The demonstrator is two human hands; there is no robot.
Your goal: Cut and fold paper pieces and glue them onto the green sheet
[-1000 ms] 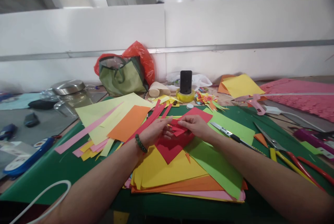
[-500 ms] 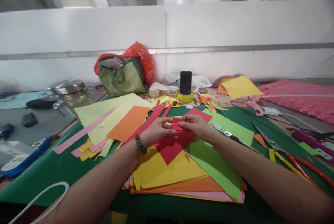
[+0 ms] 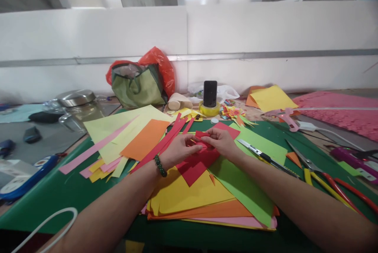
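Both of my hands meet over the middle of the table, pinching a small folded piece of red paper (image 3: 202,134). My left hand (image 3: 183,148), with a dark green bead bracelet (image 3: 160,165) at the wrist, closes on its left side. From the right, the thumb and fingers of my right hand (image 3: 221,141) press on it. Part of the piece is hidden by the fingers. Just below lies a larger red sheet (image 3: 190,172), on top of yellow paper (image 3: 189,194) and a light green sheet (image 3: 245,190). Red strips (image 3: 159,146) lie beside my left hand.
On the right are a utility knife (image 3: 265,156), scissors (image 3: 310,162) and a pink glue gun (image 3: 286,117). A phone (image 3: 210,93) stands in a yellow tape roll (image 3: 209,109) at the back. A glass jar (image 3: 78,107) and a green bag (image 3: 137,87) are at the left.
The fingers of my left hand have shifted slightly on the small red piece, which is now more covered. My right hand stays in nearly the same place.
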